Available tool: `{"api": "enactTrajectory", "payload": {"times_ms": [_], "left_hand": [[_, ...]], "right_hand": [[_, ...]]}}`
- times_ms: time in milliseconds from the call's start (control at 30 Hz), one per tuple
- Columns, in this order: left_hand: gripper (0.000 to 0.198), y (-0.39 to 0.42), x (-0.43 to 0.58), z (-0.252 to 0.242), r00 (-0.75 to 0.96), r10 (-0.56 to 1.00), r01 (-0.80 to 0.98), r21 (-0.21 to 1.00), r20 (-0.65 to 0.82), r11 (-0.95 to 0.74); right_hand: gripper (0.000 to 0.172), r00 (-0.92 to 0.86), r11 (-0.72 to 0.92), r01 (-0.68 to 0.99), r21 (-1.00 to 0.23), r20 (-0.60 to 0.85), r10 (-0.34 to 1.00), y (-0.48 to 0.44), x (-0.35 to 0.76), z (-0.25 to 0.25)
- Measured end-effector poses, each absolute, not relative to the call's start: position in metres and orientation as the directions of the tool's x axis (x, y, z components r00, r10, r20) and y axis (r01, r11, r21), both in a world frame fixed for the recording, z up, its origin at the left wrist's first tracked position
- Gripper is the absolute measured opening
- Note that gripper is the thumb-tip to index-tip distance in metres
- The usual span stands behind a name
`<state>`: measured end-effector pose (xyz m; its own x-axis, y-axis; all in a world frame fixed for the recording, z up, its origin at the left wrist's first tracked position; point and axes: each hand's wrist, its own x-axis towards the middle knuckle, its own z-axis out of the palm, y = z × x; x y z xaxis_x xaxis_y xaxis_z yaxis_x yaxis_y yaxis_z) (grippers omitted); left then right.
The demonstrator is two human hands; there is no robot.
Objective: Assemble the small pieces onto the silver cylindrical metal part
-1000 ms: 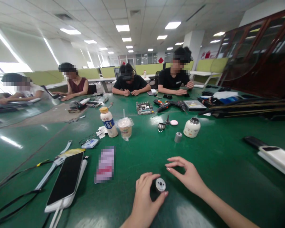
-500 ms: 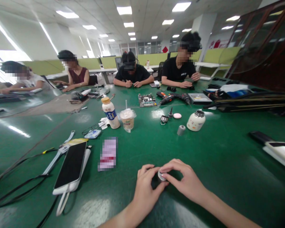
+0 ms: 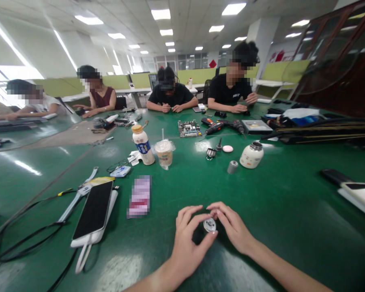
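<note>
Low in the middle of the view, my left hand (image 3: 187,239) curls around a small round metal part (image 3: 209,224) with a silver face, thumb and fingers pinching its sides just above the green table (image 3: 280,202). My right hand (image 3: 232,227) comes in from the right; its fingertips rest on the same part's right and top edge. Both hands meet around the part.
A phone (image 3: 94,213) on a white power bank with cables lies at left, beside a blurred card (image 3: 139,196). Further off stand a bottle (image 3: 142,144), a drink cup (image 3: 164,153), a white jar (image 3: 251,155), a grey cylinder (image 3: 232,166), a circuit board (image 3: 189,128) and a drill (image 3: 220,126). Several people sit at the far side.
My right hand came down from hovering open beside the part and now pinches it together with my left hand. The part's silver face shows again between the fingers.
</note>
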<state>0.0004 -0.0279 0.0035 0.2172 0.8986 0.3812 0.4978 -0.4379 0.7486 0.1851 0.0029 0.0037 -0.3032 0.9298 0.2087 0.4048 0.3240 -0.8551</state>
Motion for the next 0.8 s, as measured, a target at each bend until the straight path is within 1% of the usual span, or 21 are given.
{"api": "enactTrajectory", "payload": {"times_ms": [33,67,167,233,267,367,433,500,567,633,733,800], "left_hand": [[0.028,-0.027,0.0,0.003,0.209,0.901,0.496,0.753,0.381,-0.433],[0.025,-0.027,-0.001,0.003,0.198,0.904,0.491,0.76,0.379,-0.426],[0.021,-0.025,-0.001,0.0,0.17,0.907,0.468,0.778,0.385,-0.418],[0.018,-0.025,0.0,0.0,0.166,0.904,0.463,0.779,0.394,-0.424],[0.016,-0.025,0.0,0.0,0.164,0.902,0.462,0.777,0.399,-0.428],[0.012,-0.022,0.0,0.007,0.167,0.888,0.466,0.76,0.428,-0.454],[0.011,-0.016,-0.003,0.012,0.163,0.865,0.48,0.728,0.474,-0.49],[0.012,-0.007,-0.01,0.015,0.123,0.839,0.521,0.685,0.53,-0.51],[0.013,0.006,-0.019,0.014,0.057,0.823,0.595,0.643,0.565,-0.482],[0.013,0.017,-0.028,0.009,0.016,0.836,0.682,0.605,0.549,-0.41],[0.011,0.027,-0.036,-0.003,0.017,0.893,0.774,0.559,0.45,-0.297],[0.01,0.03,-0.037,-0.009,0.033,0.916,0.803,0.535,0.399,-0.262]], "right_hand": [[0.024,-0.342,0.346,0.418,-0.84,0.208,0.917,0.002,0.185,-0.001],[0.027,-0.378,0.376,0.425,-0.823,0.217,0.9,0.001,0.185,-0.003],[0.046,-0.479,0.481,0.409,-0.776,0.266,0.837,-0.003,0.186,-0.004],[0.053,-0.525,0.527,0.39,-0.755,0.288,0.801,-0.005,0.187,-0.001],[0.052,-0.535,0.536,0.388,-0.75,0.29,0.793,-0.006,0.186,0.001],[0.035,-0.525,0.522,0.416,-0.744,0.273,0.807,-0.008,0.182,0.005],[0.028,-0.51,0.509,0.444,-0.738,0.259,0.82,-0.008,0.179,0.007],[0.029,-0.503,0.496,0.463,-0.735,0.243,0.829,-0.008,0.178,0.009],[0.031,-0.5,0.481,0.474,-0.738,0.224,0.836,-0.009,0.178,0.01],[0.032,-0.497,0.464,0.483,-0.742,0.204,0.844,-0.009,0.179,0.012],[0.031,-0.488,0.448,0.496,-0.743,0.188,0.852,-0.009,0.179,0.013],[0.03,-0.486,0.444,0.502,-0.742,0.182,0.855,-0.009,0.179,0.013]]}}
